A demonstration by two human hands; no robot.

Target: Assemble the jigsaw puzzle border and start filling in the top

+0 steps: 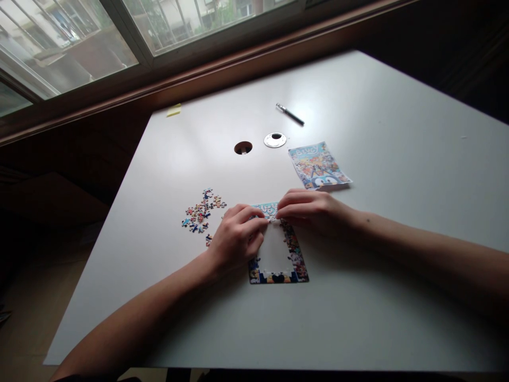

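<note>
A partly assembled jigsaw puzzle lies flat on the table, its colourful border joined around a bare white middle. My left hand bends over its upper left side, with the fingers curled and the thumb drawn in. From the right, my right hand reaches to the top edge, its fingers pressed together. The fingertips of both hands nearly meet at the inner side of the top border. Whatever they pinch there is too small and covered to name. Loose puzzle pieces lie in a heap left of my left hand.
Behind my right hand lies a creased picture sheet. A dark pen, a round metal cover and a cable hole are farther back on the white table. A yellow sticky note is at the far left edge, below a window.
</note>
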